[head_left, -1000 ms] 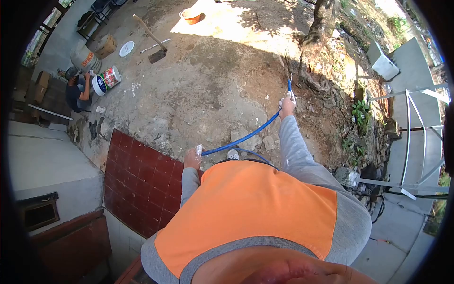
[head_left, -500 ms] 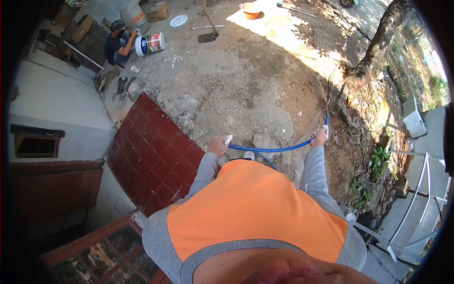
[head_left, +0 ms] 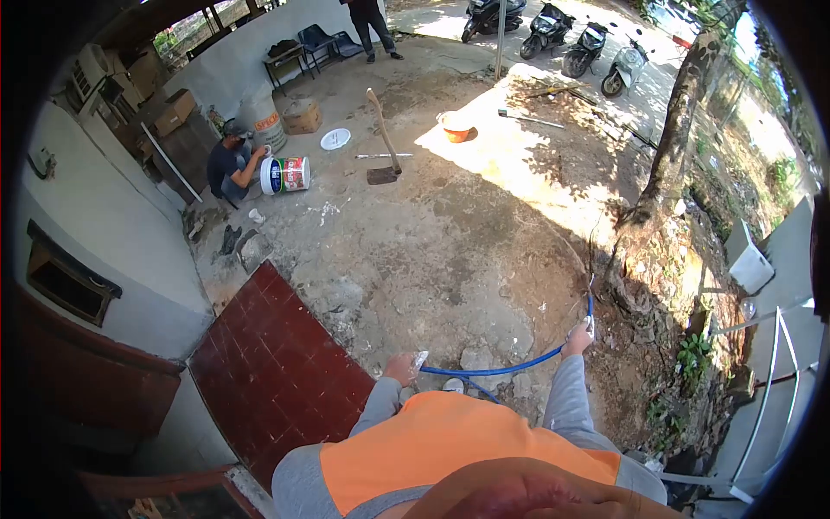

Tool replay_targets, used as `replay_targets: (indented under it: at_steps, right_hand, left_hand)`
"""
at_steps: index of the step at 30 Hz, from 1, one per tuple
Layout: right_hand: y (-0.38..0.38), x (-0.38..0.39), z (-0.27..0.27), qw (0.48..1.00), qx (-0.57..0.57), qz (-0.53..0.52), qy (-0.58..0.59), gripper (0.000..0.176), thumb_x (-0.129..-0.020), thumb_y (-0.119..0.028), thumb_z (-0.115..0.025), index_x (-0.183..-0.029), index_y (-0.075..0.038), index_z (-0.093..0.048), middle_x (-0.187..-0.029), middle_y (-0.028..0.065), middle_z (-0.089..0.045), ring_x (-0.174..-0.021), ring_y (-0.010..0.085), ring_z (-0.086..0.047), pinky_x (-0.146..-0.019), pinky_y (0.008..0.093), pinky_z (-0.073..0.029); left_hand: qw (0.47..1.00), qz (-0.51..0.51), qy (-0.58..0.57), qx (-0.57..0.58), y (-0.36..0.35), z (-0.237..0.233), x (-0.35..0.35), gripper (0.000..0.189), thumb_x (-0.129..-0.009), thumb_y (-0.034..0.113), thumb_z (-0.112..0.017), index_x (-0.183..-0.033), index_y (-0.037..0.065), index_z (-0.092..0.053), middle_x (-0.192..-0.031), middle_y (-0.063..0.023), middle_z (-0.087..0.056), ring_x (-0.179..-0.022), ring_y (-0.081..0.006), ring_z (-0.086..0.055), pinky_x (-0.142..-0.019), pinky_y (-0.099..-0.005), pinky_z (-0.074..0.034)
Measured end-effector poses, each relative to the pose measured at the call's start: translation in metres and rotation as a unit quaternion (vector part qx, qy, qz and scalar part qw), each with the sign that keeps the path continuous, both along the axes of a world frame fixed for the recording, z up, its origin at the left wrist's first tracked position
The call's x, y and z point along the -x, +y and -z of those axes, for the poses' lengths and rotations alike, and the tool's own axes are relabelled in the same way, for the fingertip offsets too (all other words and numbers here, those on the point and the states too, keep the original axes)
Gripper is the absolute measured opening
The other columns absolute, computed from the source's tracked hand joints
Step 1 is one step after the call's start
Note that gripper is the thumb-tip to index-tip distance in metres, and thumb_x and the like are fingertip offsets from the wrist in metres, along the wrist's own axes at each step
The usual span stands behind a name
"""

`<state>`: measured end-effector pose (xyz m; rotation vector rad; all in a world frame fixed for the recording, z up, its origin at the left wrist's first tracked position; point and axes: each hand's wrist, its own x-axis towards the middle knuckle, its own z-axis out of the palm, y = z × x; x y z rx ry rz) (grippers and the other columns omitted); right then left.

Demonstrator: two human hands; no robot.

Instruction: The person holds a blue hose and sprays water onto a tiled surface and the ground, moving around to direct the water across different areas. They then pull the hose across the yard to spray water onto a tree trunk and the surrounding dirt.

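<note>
A blue hose [head_left: 506, 372] bends in a shallow curve between my two hands, low in front of my body. My left hand [head_left: 401, 368] is closed around it near the corner of the red tiles, with something white at the fingers. Farther out on the right, my right hand [head_left: 577, 338] grips the same hose, also with white material at the fingers. Beyond that fist a short length of hose points up toward the tree base. Another stretch of blue hose hangs below, partly hidden by my orange shirt.
Red tiles [head_left: 268, 372] border the rough concrete [head_left: 450, 251] on my left. A person [head_left: 232, 163] crouches by a paint bucket [head_left: 290, 175]. Ahead lie a hoe [head_left: 384, 143] and an orange basin [head_left: 456, 127]. The tree [head_left: 674, 138] stands right; several motorbikes [head_left: 584, 49] are parked behind.
My view has tilted upward, bringing the motorbikes, chairs and a standing person's legs into sight. Both hands keep their hold on the hose, which now appears lower in view.
</note>
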<state>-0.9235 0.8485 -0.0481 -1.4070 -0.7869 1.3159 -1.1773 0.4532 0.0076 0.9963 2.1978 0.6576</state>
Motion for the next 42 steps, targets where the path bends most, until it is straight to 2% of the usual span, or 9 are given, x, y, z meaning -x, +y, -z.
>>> replay_targets:
  at_steps: [2,4,9,27,34,36,37,40,42]
  right_hand:
    - [0.03,-0.001,0.043,0.99,-0.059,0.122,-0.047,0.014,-0.09,-0.023,-0.048,-0.098,-0.012,-0.053,-0.049,-0.0047,-0.037,-0.035,0.0082,-0.033,-0.032,0.0259,-0.023]
    - [0.027,0.01,0.011,0.991,0.012,0.13,-0.031,0.016,-0.09,-0.021,-0.048,-0.1,-0.011,-0.054,-0.05,-0.0052,-0.037,-0.036,0.0075,-0.033,-0.033,0.026,-0.023]
    - [0.034,0.008,0.009,0.985,-0.127,0.118,-0.025,0.019,-0.091,-0.024,-0.049,-0.097,-0.009,-0.056,-0.05,-0.0064,-0.037,-0.038,0.0054,-0.032,-0.035,0.0256,-0.023]
    - [-0.013,-0.015,-0.083,0.987,-0.04,0.112,0.11,0.015,-0.093,-0.025,-0.047,-0.096,-0.012,-0.054,-0.049,-0.0062,-0.035,-0.036,0.0045,-0.03,-0.033,0.0233,-0.021]
    - [-0.004,-0.032,-0.052,0.98,-0.109,0.163,-0.031,0.022,-0.092,-0.021,-0.048,-0.107,-0.007,-0.057,-0.061,-0.0053,-0.045,-0.049,0.0054,-0.036,-0.043,0.0241,-0.027]
    - [-0.022,-0.032,-0.079,0.951,-0.112,0.283,-0.043,0.022,-0.092,-0.021,-0.049,-0.106,-0.007,-0.058,-0.066,-0.0049,-0.048,-0.054,0.0056,-0.036,-0.047,0.0247,-0.029]
    - [-0.025,-0.047,-0.07,0.975,-0.062,0.214,-0.028,0.03,-0.09,-0.023,-0.05,-0.111,-0.002,-0.057,-0.085,0.0043,-0.058,-0.069,0.0104,-0.047,-0.061,0.0273,-0.039]
    - [-0.038,-0.074,-0.071,0.997,0.037,0.059,-0.019,0.029,-0.09,-0.022,-0.049,-0.11,-0.002,-0.057,-0.08,0.0026,-0.057,-0.067,0.0097,-0.046,-0.058,0.0279,-0.038]
    - [-0.014,-0.094,0.002,0.995,-0.031,0.087,-0.03,0.027,-0.09,-0.021,-0.049,-0.107,-0.003,-0.058,-0.068,-0.0021,-0.051,-0.057,0.0068,-0.042,-0.049,0.0264,-0.033]
  left_hand:
    - [1.0,-0.002,0.025,0.004,-0.005,0.041,0.005,0.017,-0.075,0.02,-0.054,-0.086,0.01,-0.062,-0.086,-0.0178,-0.061,-0.085,-0.036,-0.057,-0.076,-0.0446,-0.044]
    - [0.999,-0.01,0.048,0.01,-0.005,0.056,0.013,0.019,-0.075,0.021,-0.055,-0.087,0.008,-0.061,-0.087,-0.019,-0.06,-0.087,-0.037,-0.056,-0.077,-0.0447,-0.044]
    - [0.997,-0.003,0.083,0.005,0.004,0.048,0.016,0.025,-0.075,0.026,-0.058,-0.087,0.005,-0.059,-0.091,-0.0199,-0.06,-0.089,-0.0373,-0.056,-0.078,-0.0459,-0.044]
    - [0.996,0.054,0.061,0.04,0.025,0.017,0.018,0.024,-0.074,0.02,-0.058,-0.09,0.003,-0.055,-0.096,-0.0222,-0.057,-0.092,-0.0392,-0.053,-0.079,-0.0447,-0.043]
    - [0.99,0.083,0.106,0.041,0.025,0.016,0.013,0.026,-0.077,0.025,-0.054,-0.095,0.007,-0.062,-0.098,-0.0184,-0.061,-0.091,-0.0356,-0.058,-0.08,-0.0446,-0.045]
    - [0.99,0.086,0.11,0.034,0.024,0.018,0.005,0.027,-0.078,0.026,-0.053,-0.096,0.008,-0.062,-0.098,-0.0182,-0.062,-0.091,-0.0358,-0.058,-0.08,-0.0447,-0.045]
    - [0.991,0.076,0.11,0.025,0.023,0.017,0.001,0.027,-0.078,0.026,-0.053,-0.096,0.008,-0.062,-0.097,-0.0182,-0.062,-0.091,-0.0358,-0.058,-0.08,-0.0449,-0.045]
    - [0.993,0.065,0.09,0.035,0.022,0.002,-0.02,0.027,-0.078,0.027,-0.053,-0.095,0.008,-0.063,-0.097,-0.0183,-0.062,-0.09,-0.0359,-0.058,-0.079,-0.045,-0.045]
    - [0.994,0.064,0.073,0.051,0.027,-0.01,-0.031,0.027,-0.078,0.027,-0.053,-0.094,0.008,-0.063,-0.097,-0.0182,-0.062,-0.089,-0.0359,-0.059,-0.079,-0.0449,-0.045]
